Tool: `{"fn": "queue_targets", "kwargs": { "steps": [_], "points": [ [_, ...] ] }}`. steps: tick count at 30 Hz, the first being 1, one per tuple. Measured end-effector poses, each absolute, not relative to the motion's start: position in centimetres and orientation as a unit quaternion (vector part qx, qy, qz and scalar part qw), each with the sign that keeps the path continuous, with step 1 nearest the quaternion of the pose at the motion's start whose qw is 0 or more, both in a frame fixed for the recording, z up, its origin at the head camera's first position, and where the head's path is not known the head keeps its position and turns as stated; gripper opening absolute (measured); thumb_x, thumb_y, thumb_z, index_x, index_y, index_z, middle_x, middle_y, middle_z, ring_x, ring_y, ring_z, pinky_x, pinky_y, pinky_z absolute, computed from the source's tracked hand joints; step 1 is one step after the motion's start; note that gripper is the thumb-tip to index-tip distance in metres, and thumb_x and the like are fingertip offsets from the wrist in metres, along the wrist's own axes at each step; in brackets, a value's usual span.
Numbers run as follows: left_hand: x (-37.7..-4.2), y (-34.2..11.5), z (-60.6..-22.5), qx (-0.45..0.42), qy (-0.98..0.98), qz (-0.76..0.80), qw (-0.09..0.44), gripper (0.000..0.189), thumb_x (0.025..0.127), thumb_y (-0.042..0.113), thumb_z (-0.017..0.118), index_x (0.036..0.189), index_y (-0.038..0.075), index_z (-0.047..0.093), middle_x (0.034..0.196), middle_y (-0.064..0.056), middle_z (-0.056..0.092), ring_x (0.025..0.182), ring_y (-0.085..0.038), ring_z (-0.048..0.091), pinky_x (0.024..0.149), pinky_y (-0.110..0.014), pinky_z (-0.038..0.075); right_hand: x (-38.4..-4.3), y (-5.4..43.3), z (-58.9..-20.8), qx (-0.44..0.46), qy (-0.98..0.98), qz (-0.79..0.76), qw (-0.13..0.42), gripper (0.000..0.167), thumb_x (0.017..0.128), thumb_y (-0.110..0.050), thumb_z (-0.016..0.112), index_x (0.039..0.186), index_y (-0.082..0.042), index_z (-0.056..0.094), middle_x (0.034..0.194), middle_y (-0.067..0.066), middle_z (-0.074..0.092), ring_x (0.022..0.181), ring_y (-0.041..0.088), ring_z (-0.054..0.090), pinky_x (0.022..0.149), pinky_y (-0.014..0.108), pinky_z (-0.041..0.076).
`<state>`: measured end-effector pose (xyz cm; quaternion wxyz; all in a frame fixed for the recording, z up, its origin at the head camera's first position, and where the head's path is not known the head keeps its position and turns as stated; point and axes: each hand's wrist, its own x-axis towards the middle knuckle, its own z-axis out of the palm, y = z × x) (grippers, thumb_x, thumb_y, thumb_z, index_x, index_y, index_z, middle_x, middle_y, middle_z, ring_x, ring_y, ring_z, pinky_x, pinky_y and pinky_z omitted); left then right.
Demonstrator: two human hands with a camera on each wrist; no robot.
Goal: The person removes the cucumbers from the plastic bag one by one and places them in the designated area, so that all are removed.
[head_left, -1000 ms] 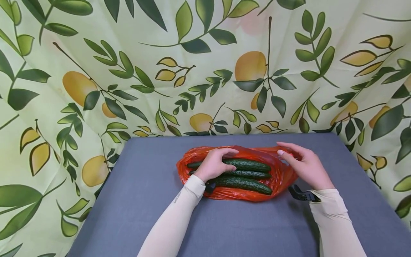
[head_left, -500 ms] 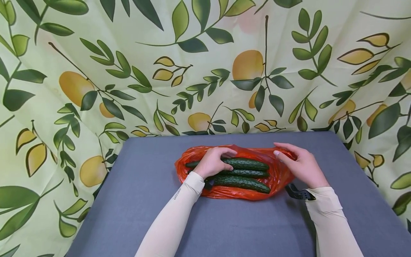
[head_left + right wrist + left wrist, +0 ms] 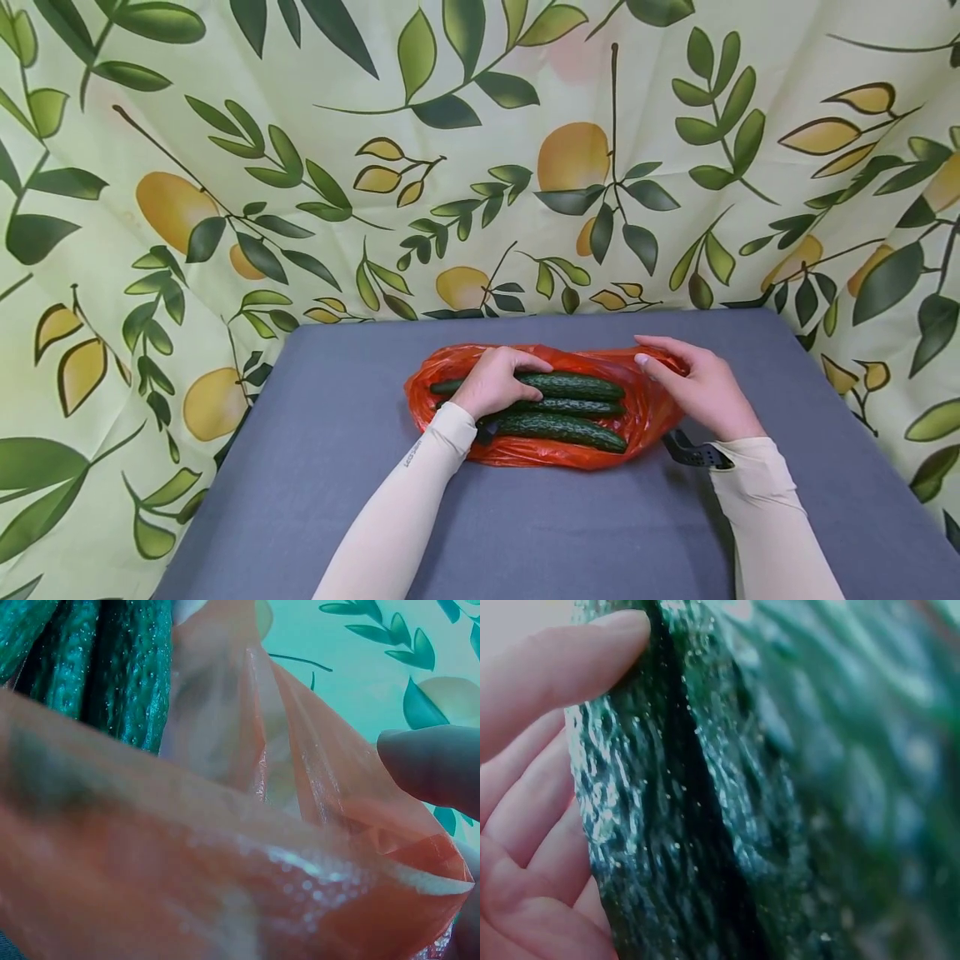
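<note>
Three dark green, bumpy cucumbers lie side by side in a red plastic bag (image 3: 652, 417): a far cucumber (image 3: 579, 386), a middle cucumber (image 3: 585, 407) and a near cucumber (image 3: 573, 432). My left hand (image 3: 495, 385) reaches over their left part and grips the far one. The left wrist view has its thumb (image 3: 604, 656) on one side of a cucumber (image 3: 630, 802), the other fingers behind. At the bag's right end, my right hand (image 3: 703, 385) holds the thin film at its edge, thumb below the index finger. The right wrist view shows the bag (image 3: 187, 877) stretched towards those fingers.
The bag rests on a grey cloth-covered table (image 3: 352, 500), towards its back edge. A leaf-and-fruit patterned curtain (image 3: 465, 208) hangs behind and along both sides. A black wrist strap (image 3: 693, 452) sits at the right cuff.
Both hands keep their places on the cucumber and the bag. The whole head view has shifted slightly, with bag and hands appearing a little further left.
</note>
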<state>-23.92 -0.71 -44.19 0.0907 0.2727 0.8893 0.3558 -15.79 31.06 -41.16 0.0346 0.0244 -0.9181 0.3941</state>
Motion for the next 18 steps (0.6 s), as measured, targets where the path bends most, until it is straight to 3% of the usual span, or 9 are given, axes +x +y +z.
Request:
{"fn": "queue_targets", "kwargs": {
  "steps": [4, 12, 18],
  "points": [
    [-23.5, -0.6, -44.0, 0.266, 0.89, 0.359, 0.09, 0.043, 0.084, 0.019, 0.094, 0.124, 0.03, 0.084, 0.123, 0.013, 0.081, 0.128, -0.011, 0.07, 0.111, -0.033, 0.055, -15.7, 31.0, -41.3, 0.026, -0.919, 0.393, 0.03, 0.058, 0.106, -0.055, 0.063, 0.153, -0.022, 0.063, 0.146, 0.016, 0.069, 0.128, 0.037, 0.063, 0.09, 0.036, 0.056],
    [-22.1, -0.1, -42.4, 0.284, 0.886, 0.358, 0.083, 0.043, 0.083, 0.019, 0.095, 0.122, 0.032, 0.085, 0.12, 0.012, 0.082, 0.123, -0.011, 0.072, 0.105, -0.031, 0.057, -15.7, 30.9, -41.3, 0.028, -0.919, 0.394, 0.017, 0.059, 0.106, -0.058, 0.061, 0.154, -0.025, 0.062, 0.148, 0.015, 0.068, 0.132, 0.038, 0.061, 0.102, 0.06, 0.057],
    [-20.8, 0.2, -41.2, 0.298, 0.889, 0.342, 0.065, 0.043, 0.083, 0.02, 0.095, 0.123, 0.031, 0.084, 0.119, 0.013, 0.082, 0.12, -0.009, 0.073, 0.1, -0.026, 0.058, -15.7, 30.9, -41.1, 0.027, -0.921, 0.388, 0.009, 0.059, 0.106, -0.058, 0.06, 0.156, -0.025, 0.061, 0.148, 0.017, 0.067, 0.13, 0.038, 0.061, 0.098, 0.057, 0.058]
  ]
}}
